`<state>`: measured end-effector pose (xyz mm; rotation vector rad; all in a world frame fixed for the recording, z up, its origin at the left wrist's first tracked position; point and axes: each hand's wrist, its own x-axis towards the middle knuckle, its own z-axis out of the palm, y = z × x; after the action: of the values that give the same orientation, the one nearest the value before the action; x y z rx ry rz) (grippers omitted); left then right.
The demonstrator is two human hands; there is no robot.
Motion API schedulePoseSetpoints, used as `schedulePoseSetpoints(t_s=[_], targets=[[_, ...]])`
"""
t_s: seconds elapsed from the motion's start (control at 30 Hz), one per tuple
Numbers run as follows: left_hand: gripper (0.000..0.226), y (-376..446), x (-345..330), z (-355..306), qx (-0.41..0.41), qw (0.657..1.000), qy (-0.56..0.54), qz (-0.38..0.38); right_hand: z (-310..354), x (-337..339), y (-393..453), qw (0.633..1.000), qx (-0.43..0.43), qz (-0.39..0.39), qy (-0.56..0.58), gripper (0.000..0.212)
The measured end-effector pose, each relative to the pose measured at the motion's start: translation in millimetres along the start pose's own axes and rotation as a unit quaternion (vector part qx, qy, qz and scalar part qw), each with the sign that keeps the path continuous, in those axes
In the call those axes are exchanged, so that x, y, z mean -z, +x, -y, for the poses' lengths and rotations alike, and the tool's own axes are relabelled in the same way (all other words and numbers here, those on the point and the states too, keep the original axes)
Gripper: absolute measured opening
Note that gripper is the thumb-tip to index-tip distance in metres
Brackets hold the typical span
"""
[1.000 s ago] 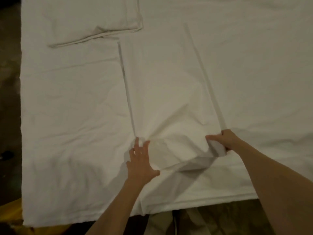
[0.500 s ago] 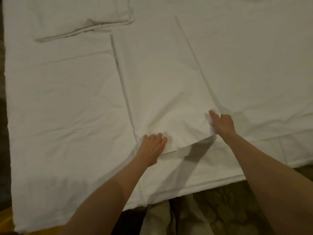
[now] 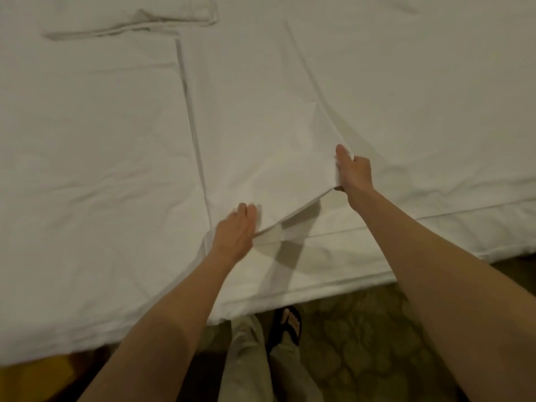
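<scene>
Since the white bed (image 3: 87, 169) fills nearly the whole view, I start there: its near edge runs just above the patterned carpet (image 3: 362, 329). In the middle of it lies the long white cloth (image 3: 255, 117), folded into a strip that runs away from me, with its near end raised off the sheet. Another folded piece (image 3: 130, 21) sits at the far left, apart from it. I have the left hand (image 3: 235, 232) on the near left corner, fingers together and curled over the hem; I cannot tell whether the thumb is underneath. The right hand (image 3: 355, 172) pinches the near right corner, thumb on top, fingers tucked under. I judge this the start of the next fold: both corners must rise together, travel to the far end and land edge on edge.
</scene>
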<state>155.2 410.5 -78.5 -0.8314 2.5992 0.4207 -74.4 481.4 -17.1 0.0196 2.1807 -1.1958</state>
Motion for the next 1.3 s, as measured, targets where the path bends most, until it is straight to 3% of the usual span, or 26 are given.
schedulePoseSetpoints(t_s=[0.17, 0.27, 0.47, 0.63, 0.73, 0.83, 0.93, 1.07, 1.13, 1.23, 1.3], targets=[[0.045, -26, 2, 31, 0.009, 0.995, 0.097, 0.039, -24, 8, 9, 0.994, 0.043, -0.030, -0.101, 0.039], [0.035, -40, -1, 45, 0.013, 0.994, 0.098, 0.043, -49, 16, 8, 0.982, 0.059, -0.018, -0.176, 0.042], [0.018, -45, -17, 45, 0.052, 0.998, 0.029, 0.028, -117, 35, -4, 0.949, -0.007, 0.034, -0.313, 0.054], [0.010, -48, -25, 52, 0.116, 0.989, -0.095, -0.011, -84, 26, 19, 0.946, 0.016, 0.043, -0.321, 0.043], [0.009, -50, -27, 51, 0.144, 0.980, -0.136, 0.028, -66, 22, 35, 0.944, 0.007, 0.057, -0.324, 0.031], [0.016, -44, -12, 58, 0.153, 0.969, -0.137, 0.136, -66, 19, 42, 0.954, -0.059, 0.023, -0.293, 0.041], [0.020, -19, 20, 78, 0.158, 0.943, -0.214, 0.200, -54, 12, 55, 0.962, -0.076, -0.012, -0.261, 0.046], [0.013, 46, 59, 113, 0.207, 0.934, -0.283, 0.066, -16, -9, 88, 0.977, -0.040, -0.013, -0.207, 0.044], [0.024, 87, 75, 125, 0.240, 0.910, -0.337, 0.001, 6, -24, 108, 0.986, -0.025, -0.001, -0.167, 0.040], [0.037, 145, 98, 130, 0.265, 0.866, -0.422, -0.044, 41, -47, 142, 0.994, -0.017, 0.022, -0.104, 0.035], [0.043, 179, 111, 129, 0.269, 0.860, -0.431, -0.053, 65, -61, 166, 0.997, -0.009, 0.031, -0.068, 0.034]])
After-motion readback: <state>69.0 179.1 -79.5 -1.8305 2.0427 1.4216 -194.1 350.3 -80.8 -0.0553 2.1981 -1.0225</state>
